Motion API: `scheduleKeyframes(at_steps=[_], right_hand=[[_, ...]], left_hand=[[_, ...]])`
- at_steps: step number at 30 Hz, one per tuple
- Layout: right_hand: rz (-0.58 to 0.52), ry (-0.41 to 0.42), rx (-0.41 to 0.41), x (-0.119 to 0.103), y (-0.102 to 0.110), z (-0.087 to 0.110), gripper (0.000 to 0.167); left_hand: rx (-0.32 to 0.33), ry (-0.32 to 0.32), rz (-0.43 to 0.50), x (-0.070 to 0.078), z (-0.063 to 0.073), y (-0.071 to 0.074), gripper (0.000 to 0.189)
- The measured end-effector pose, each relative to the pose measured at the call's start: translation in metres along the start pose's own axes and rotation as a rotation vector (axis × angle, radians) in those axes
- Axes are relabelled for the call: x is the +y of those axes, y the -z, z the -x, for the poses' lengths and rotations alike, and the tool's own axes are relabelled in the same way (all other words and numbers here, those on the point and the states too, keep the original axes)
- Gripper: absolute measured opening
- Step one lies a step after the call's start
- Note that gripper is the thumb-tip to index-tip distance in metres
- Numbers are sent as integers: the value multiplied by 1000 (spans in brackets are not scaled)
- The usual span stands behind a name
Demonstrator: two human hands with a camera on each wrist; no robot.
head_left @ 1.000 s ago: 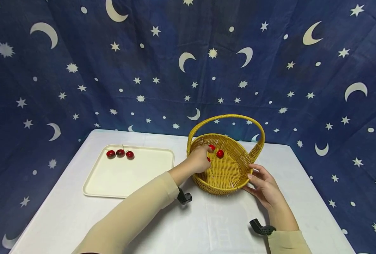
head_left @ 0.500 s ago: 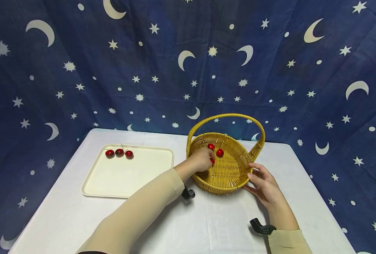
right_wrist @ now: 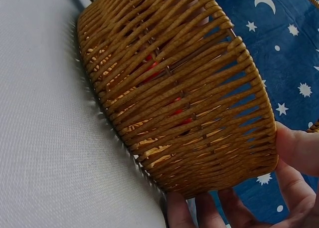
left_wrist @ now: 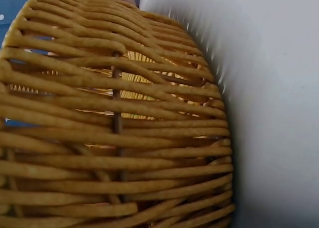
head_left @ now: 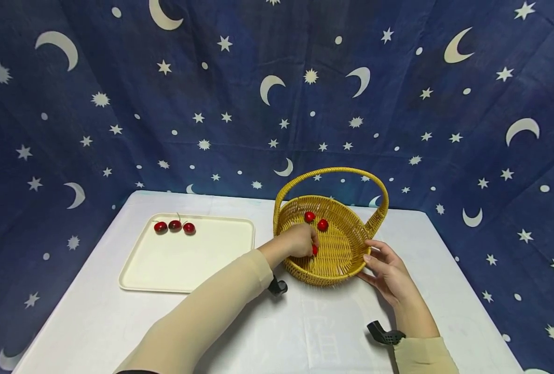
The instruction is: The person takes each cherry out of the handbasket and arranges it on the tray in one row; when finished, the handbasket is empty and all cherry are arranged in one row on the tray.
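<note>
Wicker basket (head_left: 335, 254): right hand (head_left: 392, 272) is gripping it, left hand (head_left: 299, 241) is pinching a cherry (head_left: 315, 251) inside; slack pinching might start it rolling.

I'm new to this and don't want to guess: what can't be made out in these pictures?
Head view: the left hand covers part of a cherry; the bottom edge cuts off both sleeves.
Left wrist view: the basket's wall hides the cherries inside.
Right wrist view: the wall leaves only red slivers showing; the frame's edge cuts off the right hand.
</note>
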State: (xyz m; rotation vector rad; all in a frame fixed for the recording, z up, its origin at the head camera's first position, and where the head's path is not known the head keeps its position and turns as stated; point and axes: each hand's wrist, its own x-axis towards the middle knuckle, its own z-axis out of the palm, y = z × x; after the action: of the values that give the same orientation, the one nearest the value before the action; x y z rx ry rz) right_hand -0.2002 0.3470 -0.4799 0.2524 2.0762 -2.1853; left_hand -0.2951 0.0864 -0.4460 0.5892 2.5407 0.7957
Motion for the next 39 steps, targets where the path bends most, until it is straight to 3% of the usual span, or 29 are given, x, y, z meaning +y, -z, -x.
scheduleKeyframes(at_steps=[8, 13, 17, 20, 24, 27, 31, 39], right_hand=[[11, -13, -1, -2, 4, 2, 43], [11, -15, 0, -2, 4, 3, 43], [12, -17, 3, 0, 2, 2, 44], [11, -12, -2, 1, 1, 1, 45], [9, -2, -6, 1, 1, 0, 44], [3, 3, -5, 1, 2, 1, 42], [-11, 9, -19, 2, 2, 1, 42], [-7, 3, -16, 0, 0, 0, 44]], left_hand=[[47, -130, 59, 6, 16, 7, 26], [67, -212, 124, 9, 42, 26, 30], [96, -293, 159, -2, 67, 45, 30], [104, -342, 185, -19, 88, 61, 29], [91, -359, 205, -42, 115, 78, 28], [98, -367, 213, -59, 131, 85, 29], [165, -352, 197, -87, 145, 89, 31], [335, -150, 108, -164, 146, 97, 30]])
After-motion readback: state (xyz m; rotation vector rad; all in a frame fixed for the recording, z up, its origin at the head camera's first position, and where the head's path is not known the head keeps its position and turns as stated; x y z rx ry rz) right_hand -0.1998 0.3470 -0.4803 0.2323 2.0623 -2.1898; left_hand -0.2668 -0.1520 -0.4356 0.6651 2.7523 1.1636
